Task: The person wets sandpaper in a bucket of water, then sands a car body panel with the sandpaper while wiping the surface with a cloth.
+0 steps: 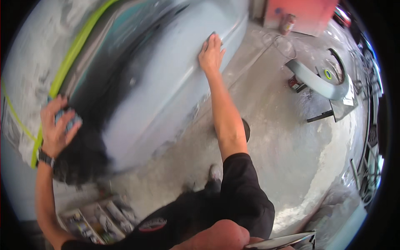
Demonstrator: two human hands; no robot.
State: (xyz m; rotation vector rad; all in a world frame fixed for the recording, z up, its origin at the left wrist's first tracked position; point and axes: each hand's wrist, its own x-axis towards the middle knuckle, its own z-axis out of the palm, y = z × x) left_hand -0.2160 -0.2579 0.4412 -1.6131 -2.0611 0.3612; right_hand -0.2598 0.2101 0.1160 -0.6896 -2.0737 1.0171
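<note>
A car body panel (166,83) in light grey primer, with a broad black area on its left, slants across the view. Bright green masking tape (71,56) runs along its left side, beside pale covering sheet. My right hand (211,56) lies on the grey part near the panel's far right edge, its fingers over a small dark grey pad mostly hidden beneath them. At the panel's near left, by the tape, my left hand (56,127) has its fingers curled round a blue-grey piece (68,118); blur hides its exact kind.
A curved grey car part (318,81) rests on a stand at the right, with a green tape roll (327,74) by it. Far off stand a red panel (300,14) and a can (287,24). A tool tray (93,225) sits at lower left; plastic sheeting (333,204) lies lower right.
</note>
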